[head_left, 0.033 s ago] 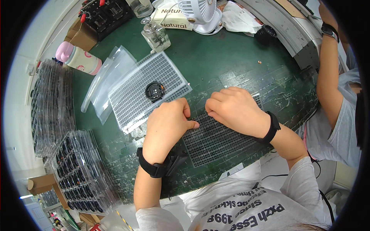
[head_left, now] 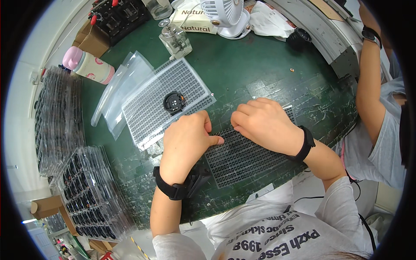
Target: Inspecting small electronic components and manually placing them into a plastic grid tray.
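A clear sheet of small black pads (head_left: pixel 249 162) lies flat on the green table in front of me. My left hand (head_left: pixel 187 138) is at its upper left corner, the thumb tip pressing on the sheet and the other fingers curled, their tips partly hidden. Above the sheet's far edge, my right hand (head_left: pixel 266 123) is closed in a pinch; anything between its fingertips is hidden. Beyond my left hand, a round black watch-like housing (head_left: pixel 174 103) rests on a stack of similar dotted sheets (head_left: pixel 149 102).
Clear plastic film (head_left: pixel 125 89) and a bottle with a pink lid (head_left: pixel 89 65) lie at the left. Stacked clear trays (head_left: pixel 89 195) stand beside the table. Farther back are a glass pump bottle (head_left: pixel 174 41) and a white fan (head_left: pixel 229 19). A co-worker's arm (head_left: pixel 370 82) is at right.
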{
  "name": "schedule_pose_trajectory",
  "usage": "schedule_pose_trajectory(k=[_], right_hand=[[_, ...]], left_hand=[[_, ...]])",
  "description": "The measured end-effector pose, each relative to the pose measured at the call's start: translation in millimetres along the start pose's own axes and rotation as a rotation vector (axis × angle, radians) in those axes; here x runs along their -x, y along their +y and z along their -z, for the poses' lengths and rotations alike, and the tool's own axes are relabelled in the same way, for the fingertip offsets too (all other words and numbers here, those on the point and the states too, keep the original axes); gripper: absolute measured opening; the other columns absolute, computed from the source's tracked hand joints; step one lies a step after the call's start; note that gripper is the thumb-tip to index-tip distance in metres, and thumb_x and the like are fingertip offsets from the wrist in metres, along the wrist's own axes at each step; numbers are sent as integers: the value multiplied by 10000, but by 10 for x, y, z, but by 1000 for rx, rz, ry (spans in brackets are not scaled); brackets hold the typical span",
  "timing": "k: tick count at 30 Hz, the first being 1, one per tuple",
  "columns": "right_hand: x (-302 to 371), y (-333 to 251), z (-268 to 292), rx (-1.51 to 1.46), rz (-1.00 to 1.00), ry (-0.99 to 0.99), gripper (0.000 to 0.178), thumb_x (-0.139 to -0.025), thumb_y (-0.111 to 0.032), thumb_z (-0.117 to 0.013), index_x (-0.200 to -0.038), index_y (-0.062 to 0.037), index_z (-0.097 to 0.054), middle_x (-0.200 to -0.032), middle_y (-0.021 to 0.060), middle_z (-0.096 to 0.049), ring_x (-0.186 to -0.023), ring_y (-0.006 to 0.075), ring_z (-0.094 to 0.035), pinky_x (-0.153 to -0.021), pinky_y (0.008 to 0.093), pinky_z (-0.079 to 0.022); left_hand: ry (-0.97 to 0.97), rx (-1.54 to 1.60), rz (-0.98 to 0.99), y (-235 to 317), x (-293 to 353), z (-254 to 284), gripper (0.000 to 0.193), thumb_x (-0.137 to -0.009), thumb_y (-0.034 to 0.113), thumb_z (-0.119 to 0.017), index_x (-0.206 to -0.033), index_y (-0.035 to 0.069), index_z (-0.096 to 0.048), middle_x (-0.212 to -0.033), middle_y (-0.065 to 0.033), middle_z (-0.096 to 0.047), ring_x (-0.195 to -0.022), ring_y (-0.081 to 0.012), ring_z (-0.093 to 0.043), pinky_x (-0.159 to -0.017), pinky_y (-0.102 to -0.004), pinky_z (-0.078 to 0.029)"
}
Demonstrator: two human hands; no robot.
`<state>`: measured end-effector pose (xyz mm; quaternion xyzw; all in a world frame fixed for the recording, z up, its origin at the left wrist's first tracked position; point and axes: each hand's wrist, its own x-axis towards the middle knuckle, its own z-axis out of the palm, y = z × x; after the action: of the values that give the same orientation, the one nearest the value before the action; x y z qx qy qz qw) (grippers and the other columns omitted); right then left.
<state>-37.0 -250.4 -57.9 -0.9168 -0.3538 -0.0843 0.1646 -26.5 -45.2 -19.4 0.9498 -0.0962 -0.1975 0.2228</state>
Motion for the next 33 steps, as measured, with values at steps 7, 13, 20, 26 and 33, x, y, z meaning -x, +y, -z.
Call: schedule_pose_trajectory(k=[7,13,20,26,33], right_hand=[[8,-24,6,67,27,25,122,-786,-144,-708,-799,-98,-596,-766,39,-604,-756,245,-631,-723,367,-495],[-29,103,272,-374,-151,-191,127,-823,-132,-686,-874,-86,-579,-798,56,-606,-795,308,-617,-736,400,-490],[93,320,436,-220,-54,-310,97,-883,-123,-640,-886,-70,-559,-866,90,-611,-881,313,-598,-748,412,-483],[56,342,396,-377,-171,-413,156,-862,-78,-650,-874,-38,-500,-893,122,-567,-869,362,-571,-751,435,-447],[102,343,322,-331,-114,-316,111,-889,-76,-611,-883,-27,-511,-838,146,-576,-825,369,-599,-706,438,-467]], left_hand=[[40,-188,51,37,32,12,441,-604,344,-887,-788,67,-598,-736,-90,-671,-747,-316,-669,-625,-423,-495],[135,-73,-205,-22,44,-87,332,-659,185,-851,-823,56,-593,-870,-93,-671,-850,-307,-657,-691,-432,-498],[12,24,-121,-16,17,-56,307,-674,145,-836,-843,49,-598,-866,-97,-663,-854,-307,-650,-700,-417,-495],[48,26,-153,-63,16,-106,317,-665,159,-845,-858,51,-617,-820,-60,-647,-763,-250,-621,-676,-364,-485],[96,-42,-345,26,44,-140,247,-707,-6,-739,-888,79,-595,-867,-63,-608,-881,-278,-597,-740,-394,-510]])
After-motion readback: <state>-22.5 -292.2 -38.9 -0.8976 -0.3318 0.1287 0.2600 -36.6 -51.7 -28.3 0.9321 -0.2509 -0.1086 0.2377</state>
